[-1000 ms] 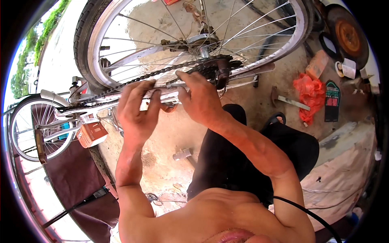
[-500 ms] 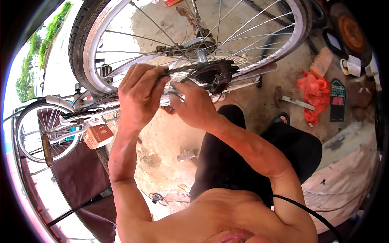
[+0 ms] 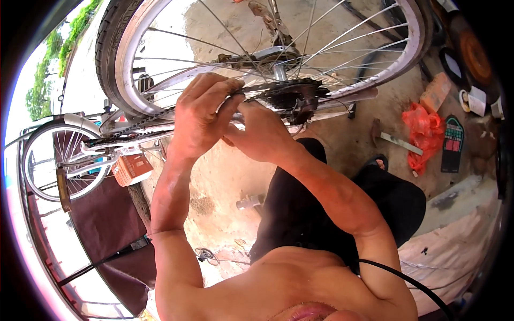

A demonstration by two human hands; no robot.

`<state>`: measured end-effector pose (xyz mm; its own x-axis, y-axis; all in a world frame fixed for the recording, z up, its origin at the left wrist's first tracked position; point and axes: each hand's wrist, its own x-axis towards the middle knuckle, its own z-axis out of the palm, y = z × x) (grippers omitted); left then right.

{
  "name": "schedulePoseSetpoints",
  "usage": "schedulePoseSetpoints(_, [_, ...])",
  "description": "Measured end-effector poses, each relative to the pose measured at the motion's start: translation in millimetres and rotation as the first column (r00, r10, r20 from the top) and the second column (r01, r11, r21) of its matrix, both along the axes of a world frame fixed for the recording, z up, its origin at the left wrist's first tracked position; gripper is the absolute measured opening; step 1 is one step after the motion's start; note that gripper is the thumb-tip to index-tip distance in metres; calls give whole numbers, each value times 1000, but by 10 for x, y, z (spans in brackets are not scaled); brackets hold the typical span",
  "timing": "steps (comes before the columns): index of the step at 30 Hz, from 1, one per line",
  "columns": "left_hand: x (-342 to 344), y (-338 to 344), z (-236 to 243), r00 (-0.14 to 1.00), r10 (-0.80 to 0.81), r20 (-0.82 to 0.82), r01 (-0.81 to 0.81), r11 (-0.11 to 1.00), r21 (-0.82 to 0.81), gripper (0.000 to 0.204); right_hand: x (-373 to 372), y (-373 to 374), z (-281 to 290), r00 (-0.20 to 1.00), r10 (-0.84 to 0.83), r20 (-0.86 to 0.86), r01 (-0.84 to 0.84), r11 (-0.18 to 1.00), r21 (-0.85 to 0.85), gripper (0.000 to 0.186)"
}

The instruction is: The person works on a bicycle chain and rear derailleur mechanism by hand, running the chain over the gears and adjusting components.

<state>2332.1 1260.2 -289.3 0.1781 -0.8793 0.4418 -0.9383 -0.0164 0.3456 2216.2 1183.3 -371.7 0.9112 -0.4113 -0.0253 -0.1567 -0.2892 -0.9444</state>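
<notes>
A bicycle's rear wheel (image 3: 124,59) fills the upper part of the view, with a dark, greasy sprocket cluster (image 3: 284,95) at its hub. From the left, the bicycle chain (image 3: 140,126) runs toward my hands. My left hand (image 3: 203,117) is closed in a pinch on the chain, just left of the sprockets. Against its fingertips, my right hand (image 3: 263,131) is closed too, its thumb and fingers at the same stretch of chain. The exact links between the fingers are hidden. Right of my right hand hangs the rear derailleur (image 3: 304,107).
On the floor to the right lie a hammer (image 3: 399,143), a red plastic bag (image 3: 423,128), a brick (image 3: 436,92) and a dark green-and-black flat package (image 3: 452,144). A cardboard box (image 3: 131,169) and another wheel (image 3: 40,160) are at the left.
Both hands have shifted right along the chain, closer to the sprockets. The fingertips of my right hand have come up against those of my left. The whole view has shifted slightly.
</notes>
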Motion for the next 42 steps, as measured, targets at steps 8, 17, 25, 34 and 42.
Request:
schedulePoseSetpoints(8, [38, 390, 37, 980, 117, 161, -111, 993, -44, 31, -17, 2, -10, 999, -41, -8, 41, 999, 0, 59])
schedulePoseSetpoints(17, [121, 318, 172, 988, 85, 126, -75, 994, -75, 19, 33, 58, -59, 995, -95, 39, 97, 994, -59, 59])
schedulePoseSetpoints(25, [-126, 432, 105, 951, 94, 294, -34, 979, -203, 41, 22, 70, -12, 999, -34, -42, 30, 997, -77, 59])
schedulePoseSetpoints(34, [-288, 88, -73, 955, 255, -149, -185, 909, 375, 30, 42, 127, -273, 999, -47, -2, 45, 964, -261, 33])
schedulePoseSetpoints(42, [-179, -179, -134, 963, 266, -49, -210, 849, 485, 36, -10, 101, -205, 999, 47, -16, -50, 938, -344, 40])
